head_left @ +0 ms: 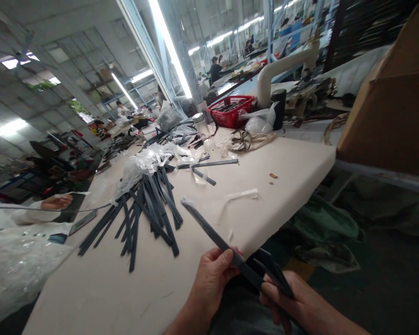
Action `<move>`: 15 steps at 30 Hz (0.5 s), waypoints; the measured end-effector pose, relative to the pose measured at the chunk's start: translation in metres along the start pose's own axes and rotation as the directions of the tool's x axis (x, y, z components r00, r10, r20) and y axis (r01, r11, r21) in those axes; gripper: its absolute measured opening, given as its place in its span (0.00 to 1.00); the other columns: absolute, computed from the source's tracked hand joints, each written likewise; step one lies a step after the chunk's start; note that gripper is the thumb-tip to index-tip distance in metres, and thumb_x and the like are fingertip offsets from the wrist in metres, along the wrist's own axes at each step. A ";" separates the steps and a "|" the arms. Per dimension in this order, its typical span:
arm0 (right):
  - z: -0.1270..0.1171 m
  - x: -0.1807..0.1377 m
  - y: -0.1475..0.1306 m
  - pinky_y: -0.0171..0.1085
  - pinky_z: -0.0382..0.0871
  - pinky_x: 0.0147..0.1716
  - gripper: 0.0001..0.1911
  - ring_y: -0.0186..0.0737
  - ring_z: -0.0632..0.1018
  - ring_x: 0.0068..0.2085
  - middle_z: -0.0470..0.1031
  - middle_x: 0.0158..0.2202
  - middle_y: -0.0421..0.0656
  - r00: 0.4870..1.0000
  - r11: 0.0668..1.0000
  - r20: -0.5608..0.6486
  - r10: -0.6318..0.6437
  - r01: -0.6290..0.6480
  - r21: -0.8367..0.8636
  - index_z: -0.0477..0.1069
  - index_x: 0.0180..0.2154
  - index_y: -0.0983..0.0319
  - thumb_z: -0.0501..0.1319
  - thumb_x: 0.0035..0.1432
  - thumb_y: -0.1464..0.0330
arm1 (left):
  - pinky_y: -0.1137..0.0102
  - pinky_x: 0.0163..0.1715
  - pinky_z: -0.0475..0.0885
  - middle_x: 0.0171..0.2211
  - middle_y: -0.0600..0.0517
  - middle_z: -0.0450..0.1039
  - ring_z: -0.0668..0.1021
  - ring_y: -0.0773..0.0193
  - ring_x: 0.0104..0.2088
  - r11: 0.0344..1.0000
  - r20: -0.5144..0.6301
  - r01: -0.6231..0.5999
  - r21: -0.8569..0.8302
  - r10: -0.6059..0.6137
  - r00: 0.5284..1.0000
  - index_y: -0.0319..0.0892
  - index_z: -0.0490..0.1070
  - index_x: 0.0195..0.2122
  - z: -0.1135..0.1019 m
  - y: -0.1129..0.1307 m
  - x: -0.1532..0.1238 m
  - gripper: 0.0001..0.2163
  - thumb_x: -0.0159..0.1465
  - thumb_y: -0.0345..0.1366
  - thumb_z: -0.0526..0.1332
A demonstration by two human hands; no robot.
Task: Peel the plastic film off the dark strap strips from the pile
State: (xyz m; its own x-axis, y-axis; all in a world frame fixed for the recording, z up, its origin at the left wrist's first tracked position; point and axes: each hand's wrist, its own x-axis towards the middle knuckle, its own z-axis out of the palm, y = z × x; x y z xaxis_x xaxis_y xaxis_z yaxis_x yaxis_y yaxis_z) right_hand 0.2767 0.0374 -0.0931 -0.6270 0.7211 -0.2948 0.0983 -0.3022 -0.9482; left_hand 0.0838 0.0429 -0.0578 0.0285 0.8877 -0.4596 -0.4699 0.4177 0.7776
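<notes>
My left hand [211, 279] is closed round a long dark flat strip [209, 230] that slants up and to the left over the table; a scrap of clear plastic clings to its far tip. My right hand [289, 302] pinches the strip's near end together with one or two more dark strips [274, 270] held below the table edge. A fan-shaped pile of the same dark strips [146, 214] lies on the beige table [286, 163] just beyond my hands.
Crumpled clear plastic wrappers [150, 160] lie behind the pile. A red basket [230, 110], a black cylinder [278, 107] and a white pipe [282, 67] stand at the far end. A cardboard box [391, 107] is at the right. Another person's hand [56, 202] rests at the left.
</notes>
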 end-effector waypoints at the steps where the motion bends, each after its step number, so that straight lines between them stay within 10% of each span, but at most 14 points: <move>1: 0.003 0.005 -0.002 0.30 0.64 0.19 0.33 0.34 0.70 0.19 0.70 0.19 0.41 0.999 1.000 -0.025 -0.022 0.021 -0.009 0.70 0.29 0.65 0.53 0.60 0.41 | 0.70 0.32 0.74 0.30 0.46 0.76 0.76 0.65 0.29 1.000 0.062 0.011 0.008 -0.012 0.998 0.33 0.79 0.33 0.002 -0.004 -0.002 0.14 0.54 0.41 0.71; 4: 0.008 0.014 -0.008 0.30 0.64 0.19 0.33 0.34 0.70 0.19 0.71 0.21 0.41 0.995 0.995 -0.032 -0.096 0.096 0.000 0.71 0.32 0.66 0.53 0.59 0.40 | 0.71 0.26 0.72 0.27 0.47 0.75 0.73 0.67 0.24 1.000 0.163 -0.006 0.010 0.004 0.987 0.33 0.78 0.34 0.008 -0.010 -0.008 0.15 0.56 0.42 0.69; 9: 0.009 0.009 0.002 0.31 0.65 0.21 0.35 0.35 0.70 0.21 0.71 0.23 0.42 0.998 0.998 0.049 -0.026 0.028 -0.048 0.70 0.30 0.65 0.50 0.60 0.39 | 0.70 0.41 0.73 0.33 0.44 0.78 0.77 0.62 0.36 0.995 -0.071 -0.085 0.044 0.088 0.994 0.34 0.80 0.33 0.001 -0.004 -0.012 0.16 0.53 0.43 0.72; 15: 0.012 0.021 -0.004 0.31 0.61 0.20 0.33 0.35 0.69 0.20 0.69 0.21 0.40 0.994 0.992 -0.017 -0.105 0.104 -0.065 0.68 0.30 0.64 0.50 0.60 0.40 | 0.71 0.25 0.69 0.23 0.48 0.74 0.73 0.66 0.21 0.996 0.137 -0.033 0.080 0.022 0.990 0.33 0.79 0.31 -0.001 -0.018 -0.009 0.15 0.56 0.44 0.69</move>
State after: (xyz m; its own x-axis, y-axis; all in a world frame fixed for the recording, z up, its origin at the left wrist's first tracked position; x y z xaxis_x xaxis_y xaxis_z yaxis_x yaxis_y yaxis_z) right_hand 0.2537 0.0458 -0.0942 -0.6204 0.7595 -0.1954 0.0823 -0.1847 -0.9793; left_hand 0.0908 0.0273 -0.0684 0.1390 0.9149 -0.3790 -0.3988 0.4020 0.8242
